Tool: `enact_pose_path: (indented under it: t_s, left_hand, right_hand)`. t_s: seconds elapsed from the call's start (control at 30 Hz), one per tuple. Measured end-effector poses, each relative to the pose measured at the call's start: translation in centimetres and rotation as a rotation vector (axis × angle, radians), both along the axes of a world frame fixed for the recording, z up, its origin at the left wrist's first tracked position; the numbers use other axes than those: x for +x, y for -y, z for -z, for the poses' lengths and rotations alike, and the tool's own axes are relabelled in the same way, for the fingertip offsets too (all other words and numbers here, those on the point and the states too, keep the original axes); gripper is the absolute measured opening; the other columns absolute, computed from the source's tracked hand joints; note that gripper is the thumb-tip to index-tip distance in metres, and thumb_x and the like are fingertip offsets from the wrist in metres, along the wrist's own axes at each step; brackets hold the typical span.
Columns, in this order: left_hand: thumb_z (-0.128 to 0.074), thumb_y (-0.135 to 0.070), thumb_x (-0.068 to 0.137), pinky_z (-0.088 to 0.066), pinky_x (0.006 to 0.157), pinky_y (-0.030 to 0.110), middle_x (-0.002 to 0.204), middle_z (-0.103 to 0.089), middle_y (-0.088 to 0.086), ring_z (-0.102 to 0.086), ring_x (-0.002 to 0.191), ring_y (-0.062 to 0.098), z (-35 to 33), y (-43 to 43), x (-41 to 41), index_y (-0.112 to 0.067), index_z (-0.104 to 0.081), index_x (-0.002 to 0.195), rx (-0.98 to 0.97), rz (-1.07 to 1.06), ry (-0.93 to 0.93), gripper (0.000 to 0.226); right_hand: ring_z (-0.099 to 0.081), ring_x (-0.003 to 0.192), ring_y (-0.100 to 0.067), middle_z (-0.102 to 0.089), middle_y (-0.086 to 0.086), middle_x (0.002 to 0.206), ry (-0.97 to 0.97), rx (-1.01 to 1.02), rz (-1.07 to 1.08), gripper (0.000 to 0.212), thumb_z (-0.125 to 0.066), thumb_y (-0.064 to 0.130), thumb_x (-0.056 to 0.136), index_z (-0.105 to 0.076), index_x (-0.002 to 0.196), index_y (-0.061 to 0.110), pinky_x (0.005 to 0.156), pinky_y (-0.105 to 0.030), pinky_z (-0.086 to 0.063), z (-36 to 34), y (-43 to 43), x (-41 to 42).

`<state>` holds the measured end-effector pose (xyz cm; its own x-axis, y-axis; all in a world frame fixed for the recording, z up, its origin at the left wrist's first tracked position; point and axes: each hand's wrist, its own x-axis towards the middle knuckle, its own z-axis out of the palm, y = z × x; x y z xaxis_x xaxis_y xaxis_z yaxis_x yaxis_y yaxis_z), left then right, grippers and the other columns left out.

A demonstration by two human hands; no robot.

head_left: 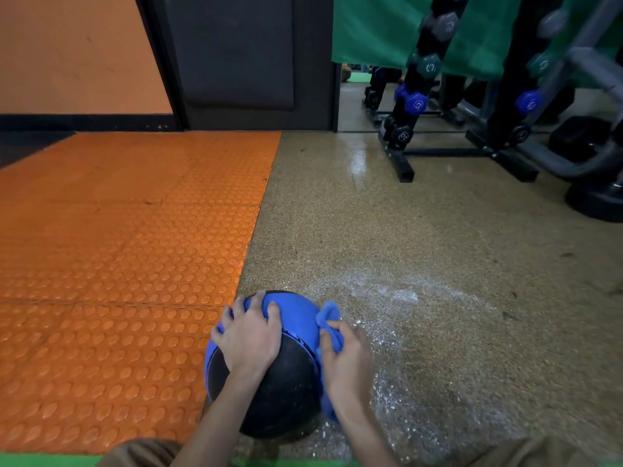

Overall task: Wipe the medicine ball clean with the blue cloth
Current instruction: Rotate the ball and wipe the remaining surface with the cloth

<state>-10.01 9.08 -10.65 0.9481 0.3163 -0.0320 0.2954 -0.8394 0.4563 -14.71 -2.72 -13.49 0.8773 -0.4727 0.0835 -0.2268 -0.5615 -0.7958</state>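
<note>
The blue and black medicine ball [286,392] rests on the speckled floor at the bottom centre, right at the edge of the orange mat. My left hand [251,335] lies spread over its top left, fingers splayed on the blue part, steadying it. My right hand [347,362] presses the blue cloth [328,318] against the ball's right side; the cloth bunches above my fingers and hangs down under my wrist. The far underside of the ball is hidden.
An orange studded mat [128,264] covers the floor to the left. The speckled brown floor [438,264] has shiny wet patches to the right of the ball. A black dumbbell rack [414,96] stands at the back right, beside other gym equipment [593,156].
</note>
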Motion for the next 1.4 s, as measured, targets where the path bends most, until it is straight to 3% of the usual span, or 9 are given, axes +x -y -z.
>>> enact_pose_path:
  t_s: [0.13, 0.27, 0.4, 0.6, 0.7, 0.9, 1.03, 1.23, 1.4]
  left_hand:
    - [-0.036, -0.039, 0.096, -0.022, 0.108, 0.043, 0.147, -0.039, -0.003, -0.03, 0.135, 0.025, -0.4, -0.2, 0.6, -0.037, -0.044, 0.136, -0.008, 0.046, -0.026, 0.042]
    - [-0.041, -0.034, 0.096, -0.035, 0.102, 0.035, 0.132, -0.058, 0.007, -0.048, 0.124, 0.03, 0.3, -4.5, 2.9, -0.031, -0.06, 0.124, -0.213, 0.098, -0.049, 0.034]
    - [-0.038, -0.04, 0.099, -0.021, 0.111, 0.031, 0.144, -0.045, 0.002, -0.037, 0.135, 0.022, 1.5, -4.9, 1.8, -0.026, -0.052, 0.132, -0.455, 0.069, -0.043, 0.039]
    - [-0.039, -0.053, 0.094, -0.026, 0.109, 0.034, 0.143, -0.044, 0.0, -0.042, 0.132, 0.023, -0.2, -3.2, 0.7, -0.037, -0.045, 0.137, -0.13, 0.218, -0.083, 0.046]
    - [-0.045, -0.058, 0.089, -0.033, 0.103, 0.032, 0.132, -0.052, -0.003, -0.049, 0.125, 0.021, -1.1, -2.7, 1.0, -0.041, -0.049, 0.132, -0.004, 0.345, -0.089, 0.046]
    - [-0.031, -0.097, 0.049, -0.029, 0.11, 0.042, 0.13, -0.048, -0.015, -0.041, 0.126, 0.014, 0.7, 0.6, 2.0, -0.054, -0.052, 0.117, -0.263, 0.542, -0.018, 0.083]
    - [-0.022, -0.084, 0.059, -0.02, 0.115, 0.04, 0.145, -0.037, -0.017, -0.03, 0.137, 0.012, 1.1, 2.7, 1.5, -0.047, -0.043, 0.132, -0.268, 0.53, 0.009, 0.085]
    - [-0.027, -0.082, 0.061, -0.007, 0.117, 0.037, 0.143, -0.021, -0.029, -0.013, 0.143, 0.009, 1.1, 3.5, 0.9, -0.055, -0.03, 0.13, -0.351, 0.58, -0.016, 0.074]
    - [-0.028, -0.078, 0.07, -0.016, 0.116, 0.042, 0.152, -0.028, -0.014, -0.021, 0.141, 0.013, 1.4, 5.4, 1.6, -0.043, -0.037, 0.139, -0.269, 0.466, 0.034, 0.078]
  right_hand:
    - [-0.053, 0.049, -0.011, -0.051, 0.005, 0.075, 0.272, -0.162, -0.104, 0.016, -0.049, 0.04, 0.076, -0.061, 0.084, 0.034, 0.041, -0.022, -0.037, -0.9, -3.1, -1.6]
    - [-0.055, 0.05, -0.013, -0.052, 0.006, 0.079, 0.305, -0.164, -0.129, 0.019, -0.046, 0.044, 0.08, -0.055, 0.093, 0.035, 0.042, -0.025, -0.038, 0.4, -1.5, -1.2]
    - [-0.061, 0.059, -0.021, -0.059, 0.001, 0.084, 0.268, -0.091, -0.078, 0.027, -0.042, 0.046, 0.081, -0.062, 0.091, 0.031, 0.047, -0.032, -0.045, 1.7, 0.6, -0.2]
    - [-0.058, 0.073, -0.021, -0.065, -0.003, 0.09, -0.103, -0.029, 0.035, 0.017, -0.052, 0.031, 0.092, -0.065, 0.101, 0.025, 0.052, -0.026, -0.04, 2.1, 5.4, 2.6]
    - [-0.06, 0.087, -0.027, -0.065, -0.005, 0.1, -0.022, -0.019, 0.037, 0.019, -0.055, 0.031, 0.09, -0.065, 0.105, 0.026, 0.068, -0.032, -0.043, 0.0, 5.6, 1.9]
    - [-0.054, 0.059, -0.01, -0.052, 0.005, 0.079, 0.256, -0.213, -0.073, 0.018, -0.05, 0.041, 0.081, -0.062, 0.092, 0.035, 0.051, -0.023, -0.041, -0.8, 3.1, -3.0]
    - [-0.062, 0.072, -0.026, -0.059, -0.003, 0.09, 0.164, -0.16, 0.061, 0.015, -0.065, 0.025, 0.084, -0.068, 0.099, 0.027, 0.06, -0.032, -0.044, 0.1, 7.0, -1.4]
    - [-0.06, 0.089, -0.026, -0.064, -0.006, 0.103, -0.069, -0.088, 0.125, 0.024, -0.052, 0.034, 0.091, -0.063, 0.112, 0.027, 0.063, -0.029, -0.039, -0.7, 11.0, 2.3]
    - [-0.062, 0.074, -0.02, -0.057, -0.001, 0.095, 0.143, -0.232, -0.013, 0.022, -0.052, 0.037, 0.088, -0.065, 0.104, 0.03, 0.062, -0.027, -0.045, -1.2, 7.8, -0.9]
